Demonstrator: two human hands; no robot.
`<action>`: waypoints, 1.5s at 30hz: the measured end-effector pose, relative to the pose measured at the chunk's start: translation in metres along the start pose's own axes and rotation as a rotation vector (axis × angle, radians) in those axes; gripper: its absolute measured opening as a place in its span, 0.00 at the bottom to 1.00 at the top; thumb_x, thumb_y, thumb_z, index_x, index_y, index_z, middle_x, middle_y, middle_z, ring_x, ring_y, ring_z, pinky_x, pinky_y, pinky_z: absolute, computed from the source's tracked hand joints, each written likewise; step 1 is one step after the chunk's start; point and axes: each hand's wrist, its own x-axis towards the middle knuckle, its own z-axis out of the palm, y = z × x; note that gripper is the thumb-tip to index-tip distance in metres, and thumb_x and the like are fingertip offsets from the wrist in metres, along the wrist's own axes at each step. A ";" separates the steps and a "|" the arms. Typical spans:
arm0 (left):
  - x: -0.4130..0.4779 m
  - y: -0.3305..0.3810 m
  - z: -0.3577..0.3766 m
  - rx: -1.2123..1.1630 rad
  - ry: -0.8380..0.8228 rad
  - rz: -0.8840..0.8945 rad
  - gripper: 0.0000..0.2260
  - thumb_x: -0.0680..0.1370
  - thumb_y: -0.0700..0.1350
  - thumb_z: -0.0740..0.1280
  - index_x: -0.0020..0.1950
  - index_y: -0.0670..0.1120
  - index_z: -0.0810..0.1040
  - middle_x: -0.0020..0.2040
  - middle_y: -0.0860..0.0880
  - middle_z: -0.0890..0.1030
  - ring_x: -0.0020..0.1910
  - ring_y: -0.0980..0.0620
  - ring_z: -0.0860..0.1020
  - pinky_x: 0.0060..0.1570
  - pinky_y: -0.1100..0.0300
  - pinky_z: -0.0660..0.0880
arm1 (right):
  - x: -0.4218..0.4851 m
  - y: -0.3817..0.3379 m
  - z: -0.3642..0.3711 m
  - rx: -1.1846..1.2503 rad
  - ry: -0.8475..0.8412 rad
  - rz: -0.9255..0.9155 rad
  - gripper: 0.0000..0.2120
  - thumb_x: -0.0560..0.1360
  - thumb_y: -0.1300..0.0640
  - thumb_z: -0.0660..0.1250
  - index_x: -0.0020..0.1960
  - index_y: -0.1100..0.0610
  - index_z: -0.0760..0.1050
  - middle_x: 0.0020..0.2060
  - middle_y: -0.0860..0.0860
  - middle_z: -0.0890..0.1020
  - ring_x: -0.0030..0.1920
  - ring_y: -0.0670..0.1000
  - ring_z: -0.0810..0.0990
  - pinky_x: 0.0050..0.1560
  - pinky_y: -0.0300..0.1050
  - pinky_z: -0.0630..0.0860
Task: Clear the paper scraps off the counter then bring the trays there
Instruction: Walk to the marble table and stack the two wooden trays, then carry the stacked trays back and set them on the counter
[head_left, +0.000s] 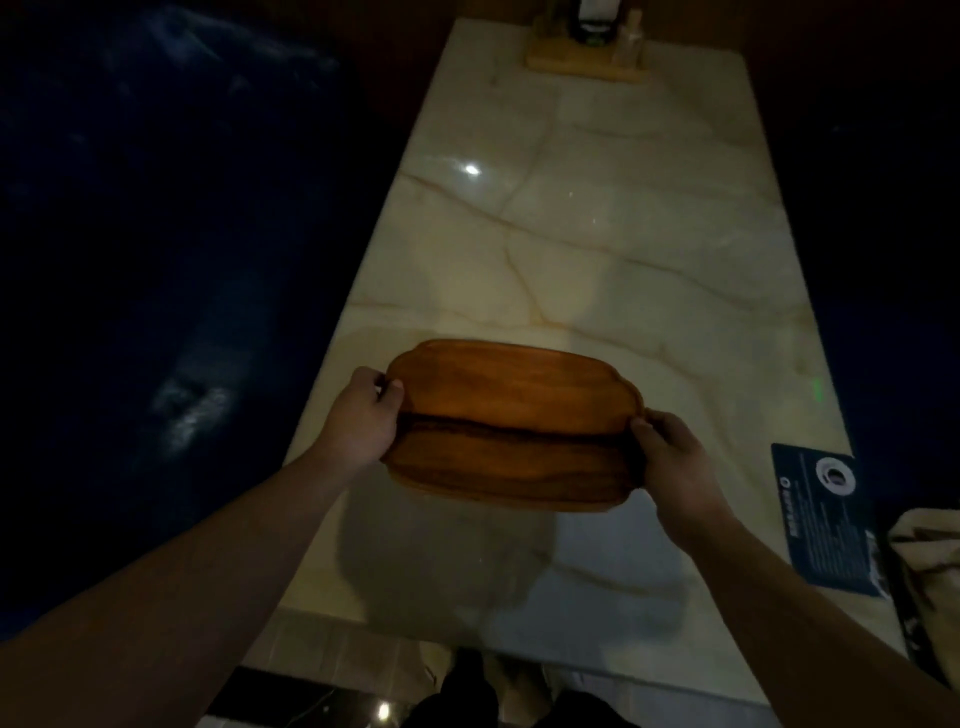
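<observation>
Marble, pale and veined with amber, fills the middle of the frame: the long polished counter (597, 249) runs from the bottom edge up to the top, no paper scraps showing on it. Low centre, two brown wooden trays with scalloped edges (511, 423) sit stacked, one offset over the other, held just above the counter's near half, or perhaps touching it; hard to call in this dim light. At lower right, a dark blue printed card (823, 519) lies by the counter's edge. Top centre, a light wooden holder (582, 60) stands at the far end. Now the grip: the left hand (363, 415) is clamped on the stack's left end, thumb over the rim, and the right hand (670, 454) is pinching the right end. Stiff, fairly light wood by the look of it, not fragile, though the smooth finish could slip, so holding both ends keeps the pair from sliding apart.
</observation>
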 end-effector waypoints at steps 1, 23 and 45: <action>-0.007 0.005 -0.005 -0.011 0.018 0.017 0.15 0.82 0.49 0.56 0.62 0.41 0.71 0.51 0.44 0.75 0.49 0.44 0.75 0.47 0.54 0.72 | 0.000 -0.009 -0.002 0.022 -0.041 -0.048 0.11 0.81 0.55 0.59 0.60 0.56 0.75 0.51 0.56 0.82 0.52 0.56 0.82 0.50 0.56 0.79; -0.329 0.029 -0.128 -0.544 1.034 -0.124 0.11 0.80 0.43 0.59 0.48 0.48 0.82 0.37 0.47 0.81 0.37 0.50 0.80 0.38 0.55 0.75 | -0.136 -0.166 0.108 -0.095 -0.906 -0.476 0.16 0.80 0.60 0.58 0.44 0.50 0.83 0.39 0.52 0.86 0.43 0.56 0.84 0.43 0.46 0.78; -0.908 -0.135 -0.097 -0.455 1.973 -0.648 0.13 0.77 0.41 0.61 0.35 0.48 0.81 0.33 0.44 0.79 0.30 0.51 0.76 0.29 0.58 0.71 | -0.704 0.031 0.200 -0.450 -1.803 -0.735 0.16 0.80 0.55 0.58 0.51 0.68 0.76 0.39 0.61 0.74 0.40 0.60 0.75 0.41 0.54 0.68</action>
